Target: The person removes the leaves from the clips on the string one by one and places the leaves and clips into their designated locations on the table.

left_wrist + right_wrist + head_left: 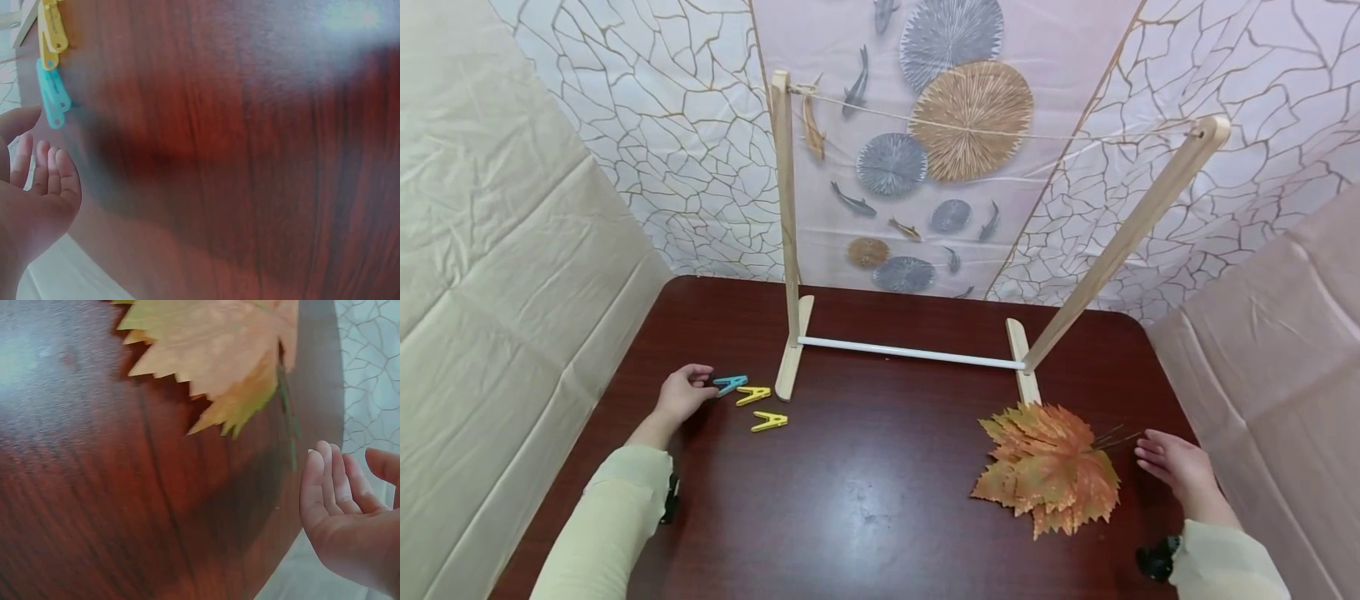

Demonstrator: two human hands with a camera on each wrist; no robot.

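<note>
My left hand (683, 395) is at the left of the table, fingers loosely bent and holding nothing. Just beyond its fingertips lies a blue clothespin (731, 383); the left wrist view shows a small gap between them. Two yellow clothespins, one (753, 395) beside the blue one and another (770, 421) nearer the front, lie to its right. On the right side, a pile of orange and green artificial maple leaves (1052, 471) rests with its thin stems (1116, 438) pointing right. My right hand (1176, 467) hovers by the stem ends, its fingers relaxed around nothing.
A wooden frame stands at the back, with a left post (786, 208), a slanting right post (1123, 242), a white crossbar (910, 351) low down and a string (940, 125) across the top. Patterned cloth (700, 108) hangs behind the dark red table (850, 500).
</note>
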